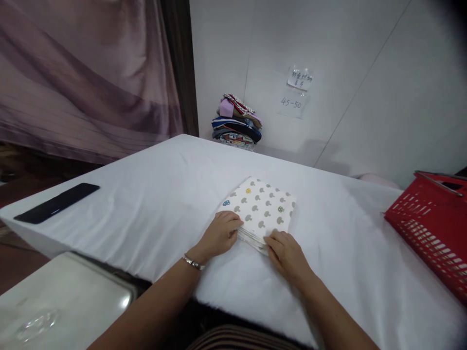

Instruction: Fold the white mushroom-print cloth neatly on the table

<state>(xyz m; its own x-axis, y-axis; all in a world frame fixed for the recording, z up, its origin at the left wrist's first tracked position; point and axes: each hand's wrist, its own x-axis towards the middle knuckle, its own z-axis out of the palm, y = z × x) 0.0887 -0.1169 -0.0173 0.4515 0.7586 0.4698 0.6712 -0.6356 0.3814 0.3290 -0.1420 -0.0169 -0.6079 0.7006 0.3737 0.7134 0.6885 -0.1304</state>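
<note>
A folded white cloth (pixel 260 206) printed with grey mushroom shapes and a few blue, yellow and green ones lies on the white-covered table (pixel 164 204). Its near edge shows several stacked layers. My left hand (pixel 221 233) grips the near left corner, thumb at the side and fingers on top. At the near right corner, my right hand (pixel 286 253) pinches the layers in the same way. A silver bracelet (pixel 193 262) is on my left wrist.
A red plastic basket (pixel 434 228) stands at the right. A dark flat strip (pixel 56 203) lies at the table's left end. Behind the far edge rises a pile of folded fabrics (pixel 237 121). A pale lidded surface (pixel 62 301) is at lower left; a curtain (pixel 87 73) hangs behind.
</note>
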